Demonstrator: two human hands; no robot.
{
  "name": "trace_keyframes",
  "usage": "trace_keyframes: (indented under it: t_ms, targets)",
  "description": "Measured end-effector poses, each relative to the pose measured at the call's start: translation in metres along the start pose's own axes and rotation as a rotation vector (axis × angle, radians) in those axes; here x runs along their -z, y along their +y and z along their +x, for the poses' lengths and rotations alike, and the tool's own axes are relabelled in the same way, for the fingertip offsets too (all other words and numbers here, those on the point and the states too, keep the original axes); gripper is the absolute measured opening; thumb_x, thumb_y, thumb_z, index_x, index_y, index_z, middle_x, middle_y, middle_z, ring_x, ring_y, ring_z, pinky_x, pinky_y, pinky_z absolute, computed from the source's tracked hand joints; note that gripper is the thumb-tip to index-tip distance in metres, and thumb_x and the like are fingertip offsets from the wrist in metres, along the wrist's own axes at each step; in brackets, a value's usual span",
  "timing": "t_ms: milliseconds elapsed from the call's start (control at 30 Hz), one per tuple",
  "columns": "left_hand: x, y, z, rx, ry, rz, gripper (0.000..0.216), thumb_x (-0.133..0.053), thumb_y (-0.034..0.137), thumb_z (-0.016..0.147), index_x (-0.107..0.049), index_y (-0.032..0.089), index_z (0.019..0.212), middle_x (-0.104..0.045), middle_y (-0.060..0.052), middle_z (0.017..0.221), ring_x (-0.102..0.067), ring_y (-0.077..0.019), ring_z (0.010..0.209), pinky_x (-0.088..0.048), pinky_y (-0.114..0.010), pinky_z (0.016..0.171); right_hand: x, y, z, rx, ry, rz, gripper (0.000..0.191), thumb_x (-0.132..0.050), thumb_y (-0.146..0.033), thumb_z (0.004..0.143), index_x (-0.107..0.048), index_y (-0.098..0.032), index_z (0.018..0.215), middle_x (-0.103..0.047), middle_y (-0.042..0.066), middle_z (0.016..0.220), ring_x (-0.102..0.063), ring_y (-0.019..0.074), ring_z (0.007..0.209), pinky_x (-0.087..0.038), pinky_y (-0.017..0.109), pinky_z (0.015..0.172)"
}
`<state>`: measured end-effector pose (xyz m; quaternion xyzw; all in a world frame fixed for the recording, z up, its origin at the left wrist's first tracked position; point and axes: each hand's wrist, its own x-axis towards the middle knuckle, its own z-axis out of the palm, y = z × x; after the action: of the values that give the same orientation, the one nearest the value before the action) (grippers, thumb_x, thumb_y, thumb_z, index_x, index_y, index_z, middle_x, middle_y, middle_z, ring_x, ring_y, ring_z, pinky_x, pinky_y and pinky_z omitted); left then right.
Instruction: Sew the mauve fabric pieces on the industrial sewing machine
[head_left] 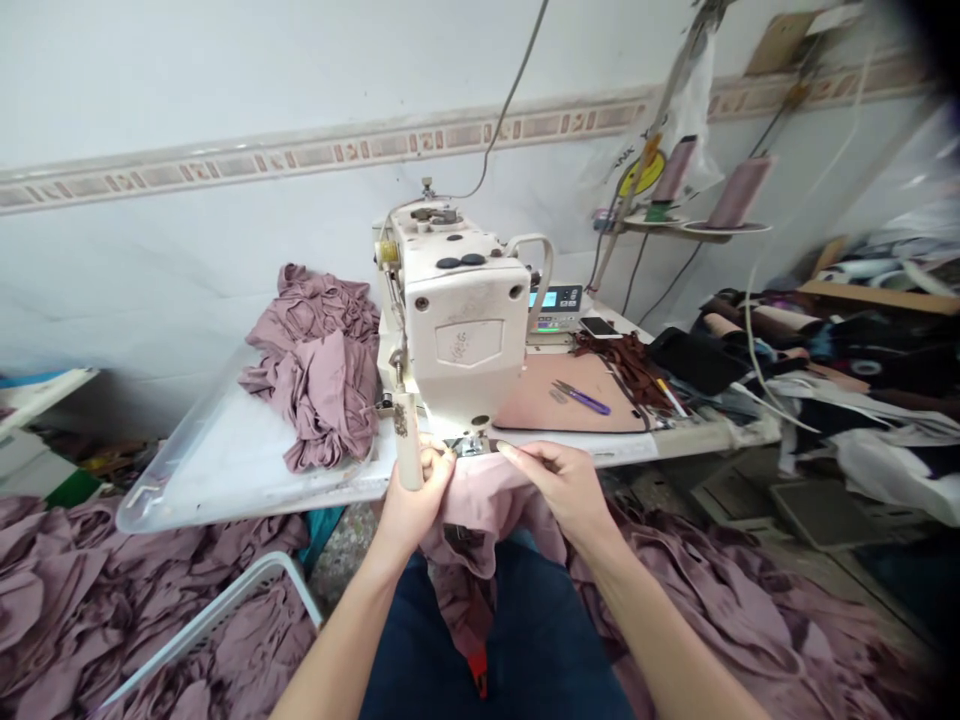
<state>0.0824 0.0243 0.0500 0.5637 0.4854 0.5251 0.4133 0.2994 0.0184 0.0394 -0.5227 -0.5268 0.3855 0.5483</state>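
Note:
A pale mauve garment piece [487,495] lies at the needle area of a white sewing machine [469,330] and hangs down over my lap. My left hand [420,490] grips its edge just left of the presser foot [472,445], partly behind the machine's upright white guard. On the other side, my right hand [559,480] pinches the fabric's edge between thumb and fingers. Both hands are closed on the cloth, close to the machine bed. The needle tip is too small to make out.
Crumpled mauve fabric [322,370] is piled left of the machine. Purple thread snips [581,398] rest on a tan mat [517,400], with a phone [598,327] behind. A plastic basket [225,600] holds cloth at lower left. Thread cones [742,190] stand upper right.

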Motion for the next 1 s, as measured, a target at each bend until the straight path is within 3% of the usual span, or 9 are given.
trace_keyframes:
  t_ms: [200,300,400,467,567,633,733,833,1000]
  targets:
    - [-0.005,-0.003,0.007,0.000,-0.036,-0.020,0.038,-0.080,0.044,0.093,-0.052,0.023,0.078,-0.044,0.007,0.064,-0.046,-0.0130,0.059,-0.044,-0.026,0.065,0.000,0.002,-0.004,0.042,0.055,-0.024,0.034,-0.081,-0.049,0.085,-0.083,-0.017,0.075,-0.075,0.005,0.073,-0.062,0.0219,0.070,-0.048,0.033,0.068]
    - [0.001,-0.005,0.003,-0.020,-0.034,0.018,0.034,-0.074,0.047,0.097,-0.058,0.022,0.081,-0.055,0.004,0.069,-0.054,-0.0150,0.065,-0.047,-0.027,0.070,0.007,0.013,-0.020,0.045,0.037,-0.057,0.039,-0.080,-0.052,0.086,-0.077,-0.018,0.068,-0.065,0.002,0.065,-0.054,0.0182,0.063,-0.044,0.031,0.062]
    - [0.028,-0.007,-0.002,-0.089,0.040,0.225,0.025,-0.066,0.045,0.101,-0.069,0.020,0.097,-0.073,-0.004,0.091,-0.067,-0.0208,0.084,-0.050,-0.029,0.078,0.027,0.036,-0.041,-0.069,-0.097,-0.032,0.058,-0.079,-0.063,0.087,-0.063,-0.019,0.055,-0.046,-0.002,0.056,-0.041,0.0142,0.056,-0.034,0.029,0.054]
    - [0.055,-0.009,0.000,-0.111,0.172,0.459,0.027,-0.061,0.043,0.102,-0.074,0.020,0.105,-0.078,-0.008,0.097,-0.071,-0.0243,0.088,-0.049,-0.031,0.078,0.044,0.053,-0.054,-0.212,-0.147,0.007,0.061,-0.080,-0.071,0.084,-0.064,-0.018,0.057,-0.039,-0.003,0.055,-0.034,0.0124,0.053,-0.026,0.028,0.049]
    - [0.094,-0.015,0.014,-0.035,0.392,0.827,0.035,-0.059,0.049,0.102,-0.077,0.020,0.101,-0.079,-0.011,0.087,-0.072,-0.0289,0.083,-0.046,-0.034,0.076,0.064,0.072,-0.066,-0.417,-0.034,0.115,0.066,-0.084,-0.084,0.070,-0.078,-0.018,0.075,-0.040,-0.004,0.056,-0.030,0.0119,0.051,-0.023,0.026,0.047]
    - [0.109,-0.021,0.028,0.075,0.440,0.937,0.034,-0.064,0.051,0.098,-0.078,0.020,0.091,-0.078,-0.013,0.080,-0.073,-0.0323,0.081,-0.044,-0.035,0.074,0.066,0.076,-0.069,-0.477,0.030,0.161,0.072,-0.086,-0.087,0.062,-0.081,-0.018,0.081,-0.042,-0.004,0.058,-0.030,0.0119,0.051,-0.023,0.026,0.046]
    - [0.118,-0.028,0.047,0.142,0.449,0.886,0.021,-0.071,0.038,0.088,-0.075,0.021,0.078,-0.077,-0.012,0.074,-0.073,-0.0325,0.079,-0.044,-0.035,0.073,0.059,0.072,-0.069,-0.468,-0.054,0.145,0.065,-0.087,-0.081,0.068,-0.079,-0.018,0.081,-0.039,-0.005,0.061,-0.027,0.0106,0.052,-0.019,0.025,0.048]
    - [0.121,-0.030,0.058,0.081,0.462,0.764,0.016,-0.069,0.035,0.087,-0.076,0.020,0.086,-0.075,-0.006,0.071,-0.072,-0.0266,0.073,-0.047,-0.032,0.072,0.050,0.061,-0.068,-0.407,-0.220,0.066,0.061,-0.081,-0.078,0.080,-0.072,-0.018,0.073,-0.036,-0.006,0.061,-0.029,0.0108,0.052,-0.021,0.026,0.049]
    - [0.133,-0.015,0.068,-0.086,0.548,0.530,0.029,-0.063,0.045,0.093,-0.068,0.018,0.101,-0.072,-0.004,0.085,-0.068,-0.0190,0.077,-0.054,-0.028,0.074,0.054,0.039,-0.074,-0.292,-0.387,-0.063,0.059,-0.075,-0.076,0.086,-0.077,-0.018,0.078,-0.056,0.001,0.068,-0.044,0.0149,0.059,-0.034,0.028,0.054]
